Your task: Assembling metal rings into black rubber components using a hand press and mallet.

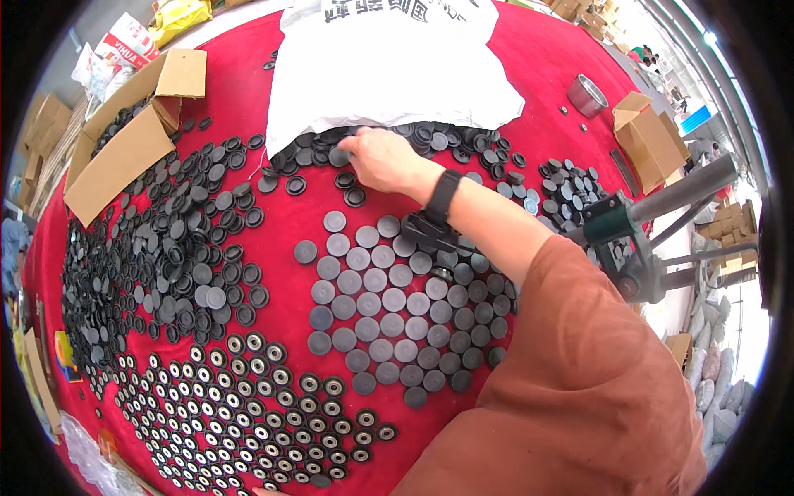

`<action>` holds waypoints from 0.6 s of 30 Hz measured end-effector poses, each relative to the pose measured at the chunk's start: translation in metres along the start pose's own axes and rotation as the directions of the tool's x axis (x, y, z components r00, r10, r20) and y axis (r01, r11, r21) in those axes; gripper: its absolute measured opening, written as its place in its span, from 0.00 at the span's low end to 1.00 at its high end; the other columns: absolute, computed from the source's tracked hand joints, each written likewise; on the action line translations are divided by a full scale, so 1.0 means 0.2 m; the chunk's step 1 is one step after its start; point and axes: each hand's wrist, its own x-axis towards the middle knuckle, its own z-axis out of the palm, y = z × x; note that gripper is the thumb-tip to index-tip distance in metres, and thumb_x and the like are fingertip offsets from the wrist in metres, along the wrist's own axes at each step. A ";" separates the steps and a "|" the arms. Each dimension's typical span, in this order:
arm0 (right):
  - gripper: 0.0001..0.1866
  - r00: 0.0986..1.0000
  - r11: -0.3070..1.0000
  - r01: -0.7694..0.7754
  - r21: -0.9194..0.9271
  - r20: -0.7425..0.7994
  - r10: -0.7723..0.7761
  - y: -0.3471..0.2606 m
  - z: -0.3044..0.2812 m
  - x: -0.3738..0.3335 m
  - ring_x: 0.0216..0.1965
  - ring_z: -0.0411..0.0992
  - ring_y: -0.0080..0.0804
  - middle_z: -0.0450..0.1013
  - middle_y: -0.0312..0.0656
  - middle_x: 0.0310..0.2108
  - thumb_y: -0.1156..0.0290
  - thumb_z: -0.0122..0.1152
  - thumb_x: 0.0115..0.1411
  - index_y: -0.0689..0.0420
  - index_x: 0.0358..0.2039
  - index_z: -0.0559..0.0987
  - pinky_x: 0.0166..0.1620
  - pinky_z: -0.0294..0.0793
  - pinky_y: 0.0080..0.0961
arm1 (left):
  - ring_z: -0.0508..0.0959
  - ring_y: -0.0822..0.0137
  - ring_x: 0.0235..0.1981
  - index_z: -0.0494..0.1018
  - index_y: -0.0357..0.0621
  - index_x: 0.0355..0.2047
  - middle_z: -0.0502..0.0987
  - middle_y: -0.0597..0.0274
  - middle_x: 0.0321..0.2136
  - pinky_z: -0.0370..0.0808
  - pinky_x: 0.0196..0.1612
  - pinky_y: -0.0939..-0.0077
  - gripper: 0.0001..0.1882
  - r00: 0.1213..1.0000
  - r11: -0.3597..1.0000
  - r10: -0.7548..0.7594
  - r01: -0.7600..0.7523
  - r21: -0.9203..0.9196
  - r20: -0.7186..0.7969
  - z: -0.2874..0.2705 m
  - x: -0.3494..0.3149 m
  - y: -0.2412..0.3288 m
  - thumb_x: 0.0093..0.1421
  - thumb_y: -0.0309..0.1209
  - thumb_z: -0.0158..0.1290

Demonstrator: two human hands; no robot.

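My right hand [382, 159] reaches far across the red table [281, 215], fingers curled down into a heap of black round caps [430, 139] at the mouth of a white sack [389, 66]. Whether it grips a cap is hidden by the fingers. A black watch [442, 195] sits on that wrist and a rust-orange sleeve covers the upper arm. Below the arm, flat black discs [389, 310] lie in neat rows. My left hand is out of view.
Loose black caps [182, 248] cover the left side; ringed caps with metal centres [248, 397] fill the near left. An open cardboard box [132, 124] stands far left, another box [649, 140] and a metal tin [585, 93] far right. A green press tool [633, 240] stands at the right edge.
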 end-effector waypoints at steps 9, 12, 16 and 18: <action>0.16 0.972 0.989 0.069 0.130 0.213 -0.096 -0.27 0.11 0.25 0.34 0.74 0.47 0.75 0.50 0.27 0.59 0.61 0.50 0.58 0.32 0.79 0.38 0.73 0.38 | 0.72 0.52 0.29 0.67 0.37 0.29 0.70 0.51 0.27 0.70 0.29 0.60 0.21 0.999 0.998 -0.023 0.026 -0.062 0.045 -0.02 0.00 0.00 0.56 0.47 0.47; 0.18 0.944 0.992 0.090 0.091 0.311 -0.114 -0.34 0.10 0.25 0.34 0.74 0.47 0.75 0.49 0.27 0.54 0.61 0.49 0.56 0.31 0.80 0.38 0.73 0.38 | 0.72 0.52 0.29 0.67 0.38 0.29 0.70 0.51 0.27 0.70 0.29 0.59 0.21 0.999 0.998 -0.029 0.030 -0.054 0.022 -0.01 0.00 0.01 0.56 0.47 0.47; 0.16 0.983 0.984 -0.103 0.147 0.164 0.079 -0.27 0.13 0.26 0.37 0.73 0.48 0.75 0.49 0.30 0.58 0.60 0.50 0.55 0.35 0.79 0.40 0.72 0.38 | 0.71 0.53 0.28 0.67 0.38 0.29 0.70 0.52 0.26 0.70 0.29 0.60 0.21 1.000 0.999 -0.006 0.006 -0.033 0.000 -0.04 0.01 0.01 0.56 0.47 0.48; 0.17 0.982 0.957 -0.190 0.217 0.033 0.187 -0.26 0.15 0.28 0.39 0.73 0.49 0.74 0.48 0.35 0.65 0.56 0.51 0.54 0.42 0.76 0.42 0.72 0.37 | 0.71 0.52 0.29 0.67 0.38 0.29 0.70 0.51 0.27 0.70 0.30 0.59 0.21 1.000 0.999 -0.016 0.017 -0.041 0.018 -0.04 0.01 0.00 0.56 0.47 0.48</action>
